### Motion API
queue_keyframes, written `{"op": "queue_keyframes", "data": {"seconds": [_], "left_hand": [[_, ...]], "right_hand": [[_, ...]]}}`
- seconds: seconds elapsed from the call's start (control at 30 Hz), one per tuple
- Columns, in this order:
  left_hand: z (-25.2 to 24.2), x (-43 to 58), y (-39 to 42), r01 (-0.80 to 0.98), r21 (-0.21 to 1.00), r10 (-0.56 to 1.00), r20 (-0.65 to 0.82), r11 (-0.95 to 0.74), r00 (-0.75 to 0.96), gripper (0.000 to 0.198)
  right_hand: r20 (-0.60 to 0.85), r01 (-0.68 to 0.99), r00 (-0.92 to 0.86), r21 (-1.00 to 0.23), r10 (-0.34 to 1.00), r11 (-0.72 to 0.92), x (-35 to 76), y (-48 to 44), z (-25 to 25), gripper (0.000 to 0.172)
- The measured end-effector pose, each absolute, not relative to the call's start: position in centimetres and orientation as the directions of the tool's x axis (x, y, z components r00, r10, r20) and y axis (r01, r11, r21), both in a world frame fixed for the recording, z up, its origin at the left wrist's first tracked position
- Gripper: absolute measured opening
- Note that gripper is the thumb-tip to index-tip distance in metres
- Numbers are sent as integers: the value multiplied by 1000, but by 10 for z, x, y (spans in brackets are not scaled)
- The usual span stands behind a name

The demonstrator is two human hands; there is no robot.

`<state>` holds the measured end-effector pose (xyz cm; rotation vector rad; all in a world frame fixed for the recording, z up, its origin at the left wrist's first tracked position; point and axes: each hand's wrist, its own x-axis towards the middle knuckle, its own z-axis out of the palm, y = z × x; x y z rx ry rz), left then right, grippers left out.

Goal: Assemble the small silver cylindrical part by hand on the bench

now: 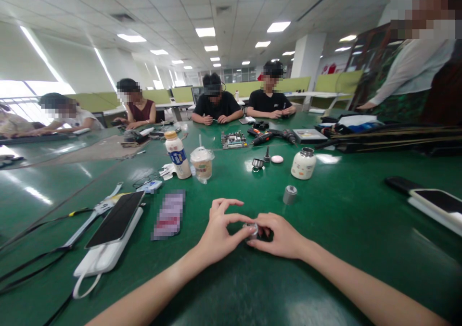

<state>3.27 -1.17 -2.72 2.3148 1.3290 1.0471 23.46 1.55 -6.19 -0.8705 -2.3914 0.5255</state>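
Just nearside of the grey cylinder, left hand and right hand are fingertip-pinching the small silvery piece, seemingly light, rigid, maybe slick, best held by its sides.

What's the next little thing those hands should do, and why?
Perhaps turn the small silver piece slightly: the left hand and right hand appear to pinch it from opposite sides, so one could steady while the other twists. The grey cylinder stands apart, untouched.

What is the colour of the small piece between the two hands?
The small piece is silver-grey, partly hidden; the head view shows it.
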Motion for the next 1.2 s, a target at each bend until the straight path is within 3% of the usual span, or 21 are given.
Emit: {"op": "queue_keyframes", "data": {"seconds": [0.5, 0.93, 1.2], "left_hand": [[-30, 34, -14, 608, 624, 860, 461, -490, 220, 14], [-34, 37, -15, 546, 705, 892, 350, -452, 287, 18], [-34, 39, -16, 547, 708, 895, 359, -446, 264, 13]], "right_hand": [[333, 477, -656, -512, 677, 714, 234, 15, -59, 23], [350, 480, -651, -498, 674, 722, 235, 16, -62, 23], [341, 480, -654, -504, 676, 718, 234, 16, -62, 24]]}}
